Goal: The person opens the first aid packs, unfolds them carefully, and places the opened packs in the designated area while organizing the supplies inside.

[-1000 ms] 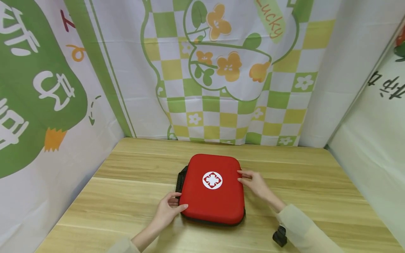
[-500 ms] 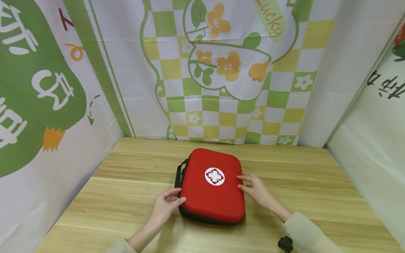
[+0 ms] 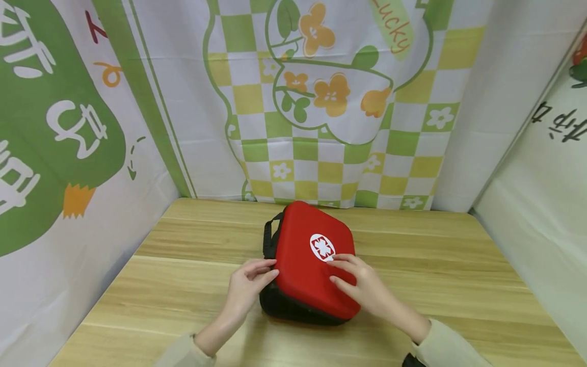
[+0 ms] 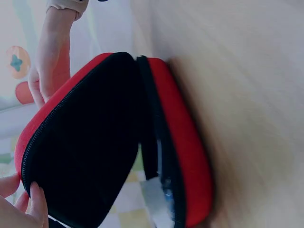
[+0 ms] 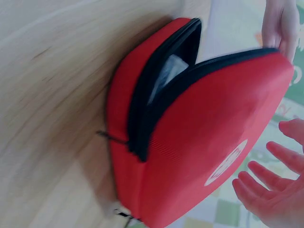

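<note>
A red first aid kit [image 3: 298, 270] with a white cross emblem lies on the table, its lid tilted up on the left side. My left hand [image 3: 245, 288] pinches the lid's left edge between thumb and fingers. Over the right part of the lid hovers my right hand [image 3: 367, 288], fingers spread and relaxed, fingertips right at the emblem. The left wrist view shows the black lining [image 4: 90, 128] of the raised lid and its zipper edge. Through the gap, a clear plastic packet [image 5: 168, 73] shows inside; the other contents are hidden.
The black carry handle [image 3: 267, 239] sticks out on the kit's left side. Wood-grain tabletop [image 3: 449, 265] surrounds the kit. Patterned cloth curtains [image 3: 302, 158] hang at the back and both sides. A black device [image 3: 411, 361] sits at the right sleeve.
The lid has gone from flat to tilted, its left edge rising with my left hand. My right hand has shifted from the kit's right edge to over the lid.
</note>
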`<state>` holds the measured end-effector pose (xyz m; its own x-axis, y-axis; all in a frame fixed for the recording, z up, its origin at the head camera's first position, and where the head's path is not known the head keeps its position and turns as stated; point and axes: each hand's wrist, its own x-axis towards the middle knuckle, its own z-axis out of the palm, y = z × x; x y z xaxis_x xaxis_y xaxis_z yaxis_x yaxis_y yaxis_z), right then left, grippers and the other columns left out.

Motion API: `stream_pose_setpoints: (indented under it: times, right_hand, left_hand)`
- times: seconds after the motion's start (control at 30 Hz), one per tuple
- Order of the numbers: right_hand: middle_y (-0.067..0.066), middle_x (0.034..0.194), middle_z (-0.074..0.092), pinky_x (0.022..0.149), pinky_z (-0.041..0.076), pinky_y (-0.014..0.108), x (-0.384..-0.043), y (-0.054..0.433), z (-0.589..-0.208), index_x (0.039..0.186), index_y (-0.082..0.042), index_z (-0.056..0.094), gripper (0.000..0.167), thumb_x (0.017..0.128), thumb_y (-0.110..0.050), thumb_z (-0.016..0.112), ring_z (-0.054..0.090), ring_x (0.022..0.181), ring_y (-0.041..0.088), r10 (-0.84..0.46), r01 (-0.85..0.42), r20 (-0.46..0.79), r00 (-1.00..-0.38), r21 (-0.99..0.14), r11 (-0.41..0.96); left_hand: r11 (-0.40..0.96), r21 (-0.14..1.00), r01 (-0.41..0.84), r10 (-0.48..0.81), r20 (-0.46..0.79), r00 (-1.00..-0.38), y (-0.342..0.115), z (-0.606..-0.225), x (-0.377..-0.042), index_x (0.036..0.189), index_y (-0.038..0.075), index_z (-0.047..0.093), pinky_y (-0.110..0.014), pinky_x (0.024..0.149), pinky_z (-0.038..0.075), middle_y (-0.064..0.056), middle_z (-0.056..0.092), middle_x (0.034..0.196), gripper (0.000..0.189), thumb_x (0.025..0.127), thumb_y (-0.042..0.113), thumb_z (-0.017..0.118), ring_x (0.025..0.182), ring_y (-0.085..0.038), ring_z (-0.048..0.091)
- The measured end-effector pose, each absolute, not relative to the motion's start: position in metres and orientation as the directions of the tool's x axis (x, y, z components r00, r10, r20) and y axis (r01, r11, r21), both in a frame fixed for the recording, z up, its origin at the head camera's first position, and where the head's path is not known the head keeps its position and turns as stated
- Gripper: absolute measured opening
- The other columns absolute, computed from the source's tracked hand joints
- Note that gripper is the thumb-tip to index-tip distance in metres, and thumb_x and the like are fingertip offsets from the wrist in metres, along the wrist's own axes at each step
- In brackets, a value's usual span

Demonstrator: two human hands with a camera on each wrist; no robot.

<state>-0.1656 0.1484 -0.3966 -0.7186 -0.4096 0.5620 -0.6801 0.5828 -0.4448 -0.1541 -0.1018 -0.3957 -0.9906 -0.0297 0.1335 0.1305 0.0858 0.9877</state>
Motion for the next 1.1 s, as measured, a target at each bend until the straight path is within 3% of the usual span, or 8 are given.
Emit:
stream_pose_setpoints:
  times: [0.13,0.3,0.57,0.83,1.1]
  right_hand:
    - [0.008,0.105,0.057,0.081,0.046,0.02,-0.158,0.144,-0.387,0.101,-0.005,0.064,0.033,0.069,-0.007,0.072,0.054,0.095,0.02,-0.439,-0.772,0.657,-0.613,-0.377,0.512]
    - [0.008,0.109,0.055,0.085,0.042,0.013,-0.147,0.139,-0.373,0.106,-0.005,0.062,0.034,0.075,-0.014,0.07,0.052,0.098,0.02,-0.451,-0.822,0.703,-0.551,-0.363,0.439]
    - [0.012,0.116,0.051,0.091,0.039,0.015,-0.136,0.135,-0.366,0.115,-0.006,0.056,0.045,0.084,-0.038,0.056,0.048,0.105,0.023,-0.453,-0.822,0.714,-0.534,-0.314,0.475]
    - [0.016,0.122,0.045,0.089,0.042,0.022,-0.131,0.134,-0.368,0.122,-0.005,0.05,0.056,0.082,-0.045,0.053,0.046,0.108,0.027,-0.417,-0.781,0.725,-0.549,-0.268,0.564]
    - [0.021,0.126,0.041,0.069,0.052,0.042,-0.132,0.136,-0.366,0.124,-0.005,0.048,0.059,0.082,-0.047,0.048,0.042,0.112,0.032,-0.373,-0.751,0.743,-0.556,-0.256,0.609]
  left_hand:
    - [0.008,0.982,0.188,0.012,0.188,-0.982,-0.092,-0.387,-0.156,0.098,-0.004,0.065,-0.017,0.078,0.047,-0.012,0.055,0.097,0.026,0.073,0.002,0.068,0.084,-0.01,0.057]
    - [-0.026,0.969,0.245,0.072,0.246,-0.967,-0.079,-0.376,-0.157,0.099,-0.008,0.064,-0.018,0.076,0.048,-0.013,0.053,0.099,0.026,0.073,-0.002,0.067,0.082,-0.011,0.057]
    - [-0.023,0.958,0.285,0.15,0.285,-0.947,-0.06,-0.362,-0.156,0.1,-0.007,0.064,-0.022,0.076,0.05,-0.014,0.053,0.1,0.024,0.076,-0.001,0.064,0.086,-0.014,0.057]
    - [-0.022,0.95,0.313,0.214,0.31,-0.926,-0.048,-0.354,-0.155,0.1,-0.005,0.064,-0.024,0.078,0.05,-0.013,0.054,0.102,0.024,0.077,0.002,0.065,0.092,-0.021,0.055]
    - [-0.013,0.919,0.395,0.278,0.382,-0.881,-0.037,-0.351,-0.157,0.101,-0.003,0.064,-0.024,0.079,0.049,-0.011,0.054,0.103,0.024,0.078,0.004,0.064,0.094,-0.022,0.054]
